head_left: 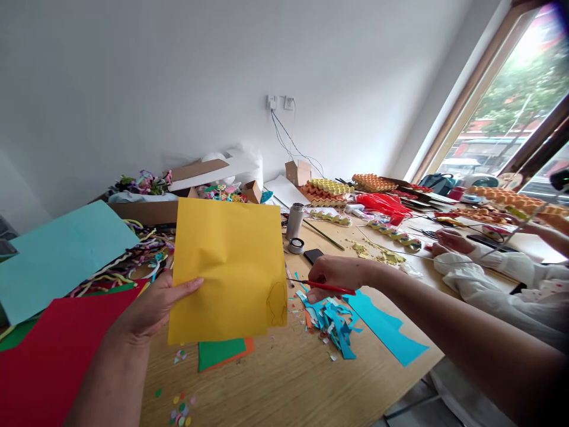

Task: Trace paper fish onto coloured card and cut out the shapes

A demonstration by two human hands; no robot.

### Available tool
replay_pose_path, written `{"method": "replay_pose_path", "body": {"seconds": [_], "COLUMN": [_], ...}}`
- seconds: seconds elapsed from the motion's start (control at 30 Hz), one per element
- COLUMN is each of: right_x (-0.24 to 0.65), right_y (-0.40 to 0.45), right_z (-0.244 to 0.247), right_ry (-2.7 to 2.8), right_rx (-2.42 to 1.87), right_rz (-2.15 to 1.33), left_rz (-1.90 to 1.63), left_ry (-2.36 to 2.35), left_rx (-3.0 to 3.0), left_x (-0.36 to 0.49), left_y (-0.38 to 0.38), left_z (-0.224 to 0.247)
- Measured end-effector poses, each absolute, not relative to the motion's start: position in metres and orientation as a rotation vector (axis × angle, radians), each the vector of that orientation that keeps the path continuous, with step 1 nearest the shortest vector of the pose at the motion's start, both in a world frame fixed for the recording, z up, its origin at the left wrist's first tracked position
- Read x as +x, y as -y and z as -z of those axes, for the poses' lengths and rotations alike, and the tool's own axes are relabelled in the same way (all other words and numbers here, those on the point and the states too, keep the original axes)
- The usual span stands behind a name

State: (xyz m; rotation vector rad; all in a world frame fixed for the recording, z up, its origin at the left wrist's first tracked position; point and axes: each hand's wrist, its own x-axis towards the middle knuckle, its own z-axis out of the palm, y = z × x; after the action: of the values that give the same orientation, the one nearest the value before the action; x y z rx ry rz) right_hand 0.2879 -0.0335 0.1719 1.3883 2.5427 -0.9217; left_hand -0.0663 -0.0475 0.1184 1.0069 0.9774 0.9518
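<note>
A sheet of yellow paper (226, 261) is held up over the table by my left hand (155, 305), its thumb across the front and the fingers behind. A shape is drawn in dark outline at the sheet's lower right corner, where a slit runs up from the bottom edge. My right hand (333, 276) is closed around red-handled scissors (331, 288). The blades point left, with their tips at the sheet's right edge just above the drawing. Blue paper scraps (338, 326) lie on the table below my right hand.
Red paper (40, 350) and light blue paper (66, 255) lie at left. Green paper (221, 353) sits under the yellow sheet. Behind stand a metal flask (295, 221) and a phone (313, 255). Egg cartons (331, 187) are farther back. Another person's hand (453, 242) is at right.
</note>
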Motion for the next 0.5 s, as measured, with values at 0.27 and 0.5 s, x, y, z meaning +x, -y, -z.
{"method": "replay_pose_path", "body": {"seconds": [0.27,0.5], "right_x": [0.286,0.2825], "right_y": [0.0311,0.0303], "right_z": [-0.1667,-0.164], "right_ry": [-2.59,-2.591], "right_rx": [1.356,1.341], "right_rz": [0.944,0.896], "left_rz": [-0.966,-0.967], "left_ry": [-1.0,-0.991], "left_rx": [1.014,1.01], "left_x": [-0.0664,-0.0658], "left_y": [0.0474,0.0475], "left_z": [-0.1185,-0.1193]}}
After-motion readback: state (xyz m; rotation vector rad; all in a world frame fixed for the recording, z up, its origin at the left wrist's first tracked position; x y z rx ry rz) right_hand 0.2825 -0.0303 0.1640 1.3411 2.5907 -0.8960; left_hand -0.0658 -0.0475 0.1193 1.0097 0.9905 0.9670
